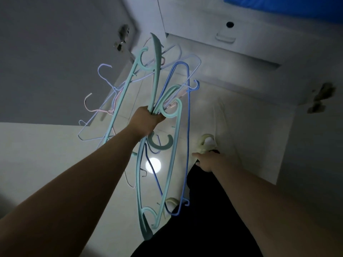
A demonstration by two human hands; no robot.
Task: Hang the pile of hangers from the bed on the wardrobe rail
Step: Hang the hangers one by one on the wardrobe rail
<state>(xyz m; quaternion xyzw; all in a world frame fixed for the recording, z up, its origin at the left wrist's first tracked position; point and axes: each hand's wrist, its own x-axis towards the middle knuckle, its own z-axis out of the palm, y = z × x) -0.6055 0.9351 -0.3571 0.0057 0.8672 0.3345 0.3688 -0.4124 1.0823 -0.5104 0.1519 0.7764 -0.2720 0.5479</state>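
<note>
My left hand [148, 119] grips a bundle of hangers [159, 101] at its middle, held out over the floor. The bundle mixes thick teal plastic hangers with thin blue, lilac and pink ones, and they fan out above and below the fist. Several hooks stick out to the left. My right hand [205, 161] hangs low by my black trousers [213, 210], fingers loosely curled, holding nothing. The wardrobe rail is not in view.
A pale tiled floor [202, 112] lies below, with a bright light reflection [153, 165]. My light shoes [207, 143] stand on it. An open white door [55, 52] with hinges is at the left, white furniture panels [241, 52] lie ahead, and something blue [287, 4] shows at the top right.
</note>
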